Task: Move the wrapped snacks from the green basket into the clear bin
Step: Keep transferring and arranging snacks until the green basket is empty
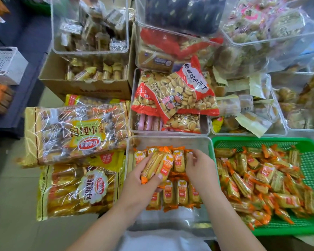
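Two small oblong snack packets (158,164), yellow cake in clear film with orange crimped ends, are gripped in the left hand (143,180), thumb across them and fingers curled beneath, over the left part of the clear plastic bin (169,139). Their long axis runs from near-left to far-right, skewed against the packets already laid in the bin, which point near to far in a far row (179,158) and a near row (181,192). The right hand (201,169) is over the right end of the far row with its fingers bent down onto a packet; I cannot tell whether it pinches that packet or only steadies it. The green plastic mesh basket (312,160) stands just right of the bin and holds a loose heap (252,178) of the same packets, so I judge much is left to move. As I read it, the coming placement turns on swinging the held pair square with the rows and lowering them at the left, where the left hand is nearer. The right hand is nearer the basket.
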